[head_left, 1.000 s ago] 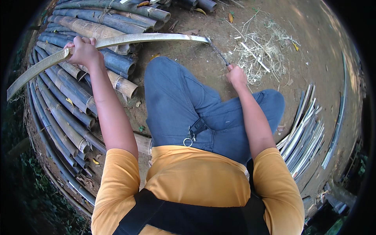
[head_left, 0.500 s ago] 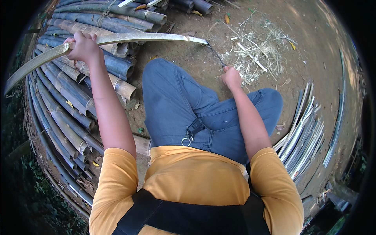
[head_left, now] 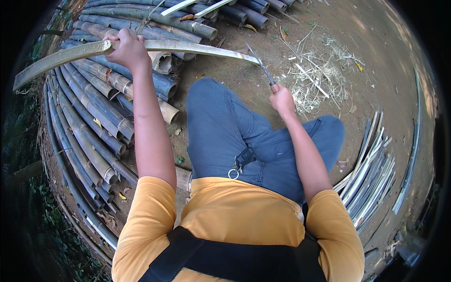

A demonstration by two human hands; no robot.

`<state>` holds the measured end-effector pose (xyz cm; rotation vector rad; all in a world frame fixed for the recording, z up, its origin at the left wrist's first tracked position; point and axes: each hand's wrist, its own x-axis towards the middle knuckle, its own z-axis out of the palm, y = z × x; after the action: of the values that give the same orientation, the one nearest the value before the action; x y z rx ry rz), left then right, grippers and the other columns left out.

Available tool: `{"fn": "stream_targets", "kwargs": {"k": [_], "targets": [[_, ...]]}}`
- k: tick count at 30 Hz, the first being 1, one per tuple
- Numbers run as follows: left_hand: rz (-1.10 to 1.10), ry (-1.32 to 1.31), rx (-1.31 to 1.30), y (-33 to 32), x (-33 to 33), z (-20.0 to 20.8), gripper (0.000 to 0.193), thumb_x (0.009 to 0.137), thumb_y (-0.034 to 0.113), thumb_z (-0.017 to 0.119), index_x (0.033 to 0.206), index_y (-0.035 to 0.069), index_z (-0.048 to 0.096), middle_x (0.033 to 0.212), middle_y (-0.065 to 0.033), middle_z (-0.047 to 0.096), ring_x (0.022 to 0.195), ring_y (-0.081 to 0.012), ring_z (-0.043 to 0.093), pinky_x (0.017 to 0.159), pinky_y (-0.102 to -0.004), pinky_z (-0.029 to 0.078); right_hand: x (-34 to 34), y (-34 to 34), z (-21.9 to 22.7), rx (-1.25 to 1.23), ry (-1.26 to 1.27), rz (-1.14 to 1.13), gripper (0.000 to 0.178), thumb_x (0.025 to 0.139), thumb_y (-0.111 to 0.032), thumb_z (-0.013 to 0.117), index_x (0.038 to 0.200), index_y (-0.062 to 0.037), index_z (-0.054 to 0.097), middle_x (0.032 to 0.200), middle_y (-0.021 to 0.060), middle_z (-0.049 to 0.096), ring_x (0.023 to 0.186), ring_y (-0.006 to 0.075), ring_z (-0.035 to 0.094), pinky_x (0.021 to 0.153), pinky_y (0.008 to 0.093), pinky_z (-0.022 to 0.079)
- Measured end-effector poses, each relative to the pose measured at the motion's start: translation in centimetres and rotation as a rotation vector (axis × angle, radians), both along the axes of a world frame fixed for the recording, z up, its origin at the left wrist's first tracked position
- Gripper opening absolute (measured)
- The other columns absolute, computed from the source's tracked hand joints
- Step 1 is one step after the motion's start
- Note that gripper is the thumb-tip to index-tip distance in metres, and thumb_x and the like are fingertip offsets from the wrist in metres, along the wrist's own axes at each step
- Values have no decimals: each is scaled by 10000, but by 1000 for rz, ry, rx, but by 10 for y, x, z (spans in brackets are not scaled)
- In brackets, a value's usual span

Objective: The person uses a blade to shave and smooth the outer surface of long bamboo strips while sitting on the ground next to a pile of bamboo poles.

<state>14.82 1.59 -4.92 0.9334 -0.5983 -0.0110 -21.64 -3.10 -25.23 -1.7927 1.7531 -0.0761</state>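
A long, pale split-bamboo strip [head_left: 188, 46] arches across the upper left, with my left hand [head_left: 128, 50] wrapped around it near a node. Its far-left end sticks out over the stacked bamboo poles. My right hand [head_left: 283, 99] grips the handle of a knife [head_left: 264, 69], in front of my bent legs. The thin, dark blade lies across the right tip of the strip and appears to touch it. Its point reaches past the strip's upper edge. My fingers hide most of the handle.
Bamboo poles [head_left: 101, 120] are stacked along the left and top. Curly shavings [head_left: 324, 77] lie on the dirt beyond my right hand. A bundle of thin strips [head_left: 369, 174] rests at right, with longer slats [head_left: 411, 160] farther out. My crossed legs [head_left: 225, 136] occupy the middle.
The view has shifted, moving the scene rightward and down. My left hand has moved right with the strip. The knife's blade now crosses the strip's end, its point farther past the edge.
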Motion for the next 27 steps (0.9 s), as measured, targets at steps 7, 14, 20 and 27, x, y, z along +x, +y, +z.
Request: {"fn": "stream_targets", "kwargs": {"k": [7,14,20,27], "targets": [[-47,12,-2,-13,-44,22,203,870,-11,533,913,106,373,852,-45,463,590,-114,418,430,-270,346,-19,1,-9,36,-62,-17,298,980,-296,534,1045,-43,677,1044,260,694,1000,449,661,865,517,514],[-123,-23,31,-12,-76,28,146,915,60,527,917,68,382,893,-68,472,669,-127,452,557,-269,421,-40,25,24,72,-212,12,338,963,-292,555,964,27,665,848,268,686,836,431,673,753,464,497],[-68,-212,27,-54,-80,40,143,899,57,537,930,60,398,815,-44,472,685,-132,439,603,-299,382,-43,38,60,167,-333,-21,341,933,-271,583,894,60,657,711,261,642,682,365,658,643,438,485],[-100,-293,16,-83,-103,53,159,882,12,532,972,35,403,855,-64,478,694,-134,449,624,-281,397,-57,23,98,144,-276,-4,349,930,-222,584,1037,99,669,939,314,686,910,410,704,798,440,522]]}}
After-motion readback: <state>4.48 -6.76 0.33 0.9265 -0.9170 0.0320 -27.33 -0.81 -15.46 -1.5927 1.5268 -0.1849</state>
